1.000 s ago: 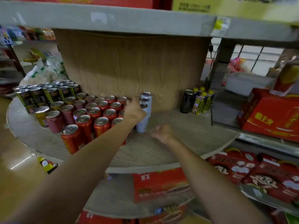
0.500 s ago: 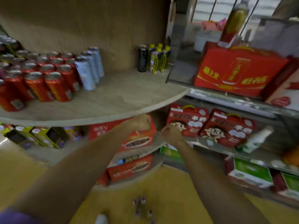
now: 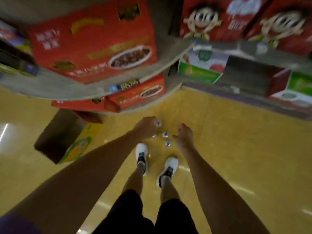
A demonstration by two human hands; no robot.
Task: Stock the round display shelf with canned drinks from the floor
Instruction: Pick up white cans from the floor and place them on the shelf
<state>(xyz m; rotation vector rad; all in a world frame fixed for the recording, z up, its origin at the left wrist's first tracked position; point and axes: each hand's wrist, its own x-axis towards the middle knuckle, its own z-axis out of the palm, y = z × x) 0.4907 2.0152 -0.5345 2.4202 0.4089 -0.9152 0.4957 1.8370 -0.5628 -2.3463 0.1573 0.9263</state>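
View is straight down, heavily motion-blurred. Both of my arms reach toward the floor [image 3: 236, 149], yellow and glossy with streaks of reflected light.

Cans [image 3: 165, 134]: a small cluster stands upright on the floor just ahead of my white shoes [image 3: 141, 154]. Seen end-on, so only the tops show: small round silver lids, each with a bluish-purple spot at the centre. Three tops are clearly separate; a fourth is partly hidden under my left hand. Body colour and label cannot be read from this angle.

Left hand [image 3: 145, 127]: knuckles up, fingers curled down over the left side of the cluster, covering at least one can. One lid shows right at the fingertips. The blur does not let me tell whether the fingers actually grip a can or only sit over it.

Right hand [image 3: 183, 135]: just right of the cluster, fingers loosely curled, thumb apart, holding nothing. It is near the closest lid but not touching it.

Round display shelf [image 3: 70, 92]: its curved grey lower tiers arc across the upper left, carrying red cartons [image 3: 94, 41] with a bowl picture printed on the side. To the right, a straight shelf holds red boxes with a cartoon face [image 3: 202, 17] and green-and-white boxes [image 3: 200, 66] below. An open cardboard box [image 3: 64, 137] sits on the floor at left.
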